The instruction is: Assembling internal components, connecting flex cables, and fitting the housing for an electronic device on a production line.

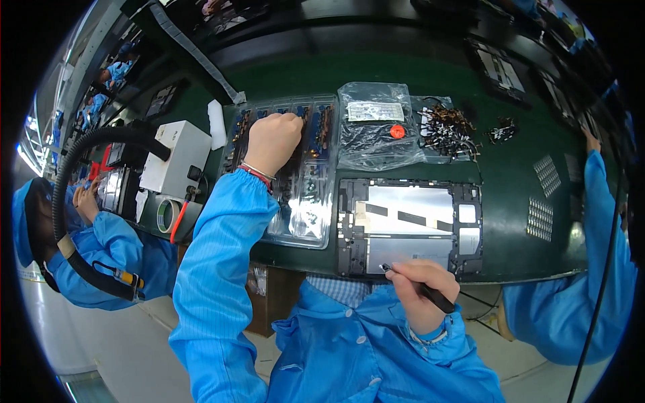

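Observation:
Over the clear plastic tray (330, 201) on the left, my left hand (274, 140) is closed and reaches down among small blue-and-copper circuit parts (318, 131). Its fingertips are hidden, so what they hold, if anything, cannot be made out. My right hand (424, 292) grips a slim black tool, apparently tweezers (437, 297), by the fingers. The metal tip points left, over the front edge of an opened tablet housing (411, 250). That housing lies flat before me, with a silver plate, black strips and a black frame.
Behind the tablet lie a clear bag (376, 148) with a red-orange round sticker and a pile of small cables (447, 131). Silver part sheets (539, 219) lie right. Left stand a white box (173, 158), black hose (67, 158) and tape roll (166, 215). Co-workers sit either side.

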A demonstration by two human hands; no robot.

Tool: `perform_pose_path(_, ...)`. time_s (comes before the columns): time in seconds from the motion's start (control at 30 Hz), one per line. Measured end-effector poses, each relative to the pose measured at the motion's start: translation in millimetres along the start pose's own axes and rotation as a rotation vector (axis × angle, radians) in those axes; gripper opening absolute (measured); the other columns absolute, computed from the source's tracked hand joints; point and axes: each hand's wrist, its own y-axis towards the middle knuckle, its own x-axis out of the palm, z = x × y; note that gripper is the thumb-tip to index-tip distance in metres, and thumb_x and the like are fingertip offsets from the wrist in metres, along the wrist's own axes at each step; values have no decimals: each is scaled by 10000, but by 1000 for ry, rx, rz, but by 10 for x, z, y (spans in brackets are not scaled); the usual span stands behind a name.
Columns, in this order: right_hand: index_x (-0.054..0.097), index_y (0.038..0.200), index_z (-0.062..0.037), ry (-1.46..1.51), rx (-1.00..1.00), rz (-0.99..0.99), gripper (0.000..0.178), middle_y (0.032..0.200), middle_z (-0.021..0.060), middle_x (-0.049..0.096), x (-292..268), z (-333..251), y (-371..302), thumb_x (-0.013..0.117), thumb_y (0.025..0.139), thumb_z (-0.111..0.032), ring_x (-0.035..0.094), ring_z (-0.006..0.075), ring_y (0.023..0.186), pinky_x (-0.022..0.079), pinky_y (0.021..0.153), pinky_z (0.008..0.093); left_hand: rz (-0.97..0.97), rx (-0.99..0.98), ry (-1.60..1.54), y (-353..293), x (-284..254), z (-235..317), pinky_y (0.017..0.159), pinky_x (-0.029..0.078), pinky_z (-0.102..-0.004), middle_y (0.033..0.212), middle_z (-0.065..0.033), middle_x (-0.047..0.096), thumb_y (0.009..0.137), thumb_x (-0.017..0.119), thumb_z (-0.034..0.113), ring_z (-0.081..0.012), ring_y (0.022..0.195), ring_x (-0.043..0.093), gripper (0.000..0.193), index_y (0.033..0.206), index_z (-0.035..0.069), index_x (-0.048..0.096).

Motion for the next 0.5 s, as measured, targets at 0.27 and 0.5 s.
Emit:
perform_pose_path(0.27, 662, 831, 6, -214, -72, -21, 159, 705, 112, 639, -564, -257, 59, 652, 675, 35, 621, 183, 617, 483, 554, 248, -124, 264, 46, -188, -100, -183, 920, 385, -365, 1181, -70, 538, 784, 516, 77, -225, 1096, 503, 289, 1063, 63, 592)
perform_pose_path(0.5, 639, 833, -21, -822, -258, -54, 223, 748, 97, 605, -889, -106, 808, 644, 625, 60, 600, 222, 653, 460, 563, 272, 15, -226, -761, -49, -615, 215, 649, 488, -301, 891, -111, 625, 786, 591, 60, -244, 789, 614, 135, 916, 33, 616)
